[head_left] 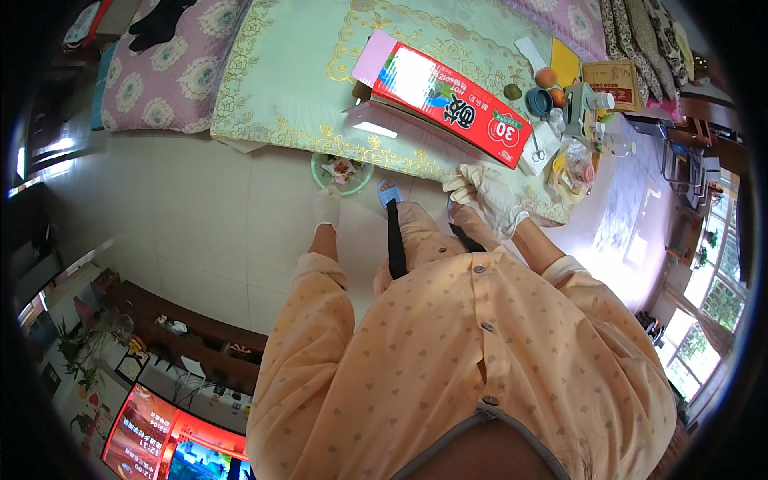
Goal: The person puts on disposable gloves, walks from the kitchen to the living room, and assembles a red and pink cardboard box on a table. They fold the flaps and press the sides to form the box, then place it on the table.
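Both my hands wear thin white gloves. My left hand [326,206] hangs down by my side above the tiled floor, fingers loosely curled, holding nothing. It is just below a small green bowl [320,173] with scraps in it on the floor. My right hand [488,192] is raised at the edge of the covered bed, fingers spread, empty, just below a long red and white box [448,104]. My foot in a blue slipper [390,192] stands between the hands.
On the pale green embroidered bed cover [280,80] lie scissors [538,148], a clear plastic bag of items [572,166], an orange fruit [546,77], small bowls and a bottle [602,102]. A floral pillow [160,72] lies at the left. A dark cabinet [184,336] and screen [176,448] stand behind me.
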Action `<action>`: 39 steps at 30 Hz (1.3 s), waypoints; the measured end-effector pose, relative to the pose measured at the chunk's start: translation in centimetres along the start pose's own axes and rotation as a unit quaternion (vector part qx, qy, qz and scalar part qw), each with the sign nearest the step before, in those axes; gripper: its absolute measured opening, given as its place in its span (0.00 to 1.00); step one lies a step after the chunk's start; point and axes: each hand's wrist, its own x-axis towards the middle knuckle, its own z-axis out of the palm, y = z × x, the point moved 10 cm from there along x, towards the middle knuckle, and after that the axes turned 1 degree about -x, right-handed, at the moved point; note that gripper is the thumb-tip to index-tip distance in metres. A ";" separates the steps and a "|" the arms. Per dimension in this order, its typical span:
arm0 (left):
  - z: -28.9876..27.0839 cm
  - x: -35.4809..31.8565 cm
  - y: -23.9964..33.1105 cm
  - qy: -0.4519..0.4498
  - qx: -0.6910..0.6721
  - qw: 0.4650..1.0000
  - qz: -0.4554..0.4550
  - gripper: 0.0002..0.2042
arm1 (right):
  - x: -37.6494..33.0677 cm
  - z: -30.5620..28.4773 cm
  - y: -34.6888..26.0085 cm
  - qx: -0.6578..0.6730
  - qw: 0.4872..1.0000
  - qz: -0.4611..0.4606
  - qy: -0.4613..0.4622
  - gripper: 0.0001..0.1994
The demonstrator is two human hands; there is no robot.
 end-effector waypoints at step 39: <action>26.0 -19.0 37.3 -0.155 0.365 0.792 0.465 0.19 | -0.4 -19.1 -10.4 0.097 0.940 -0.251 0.211 0.26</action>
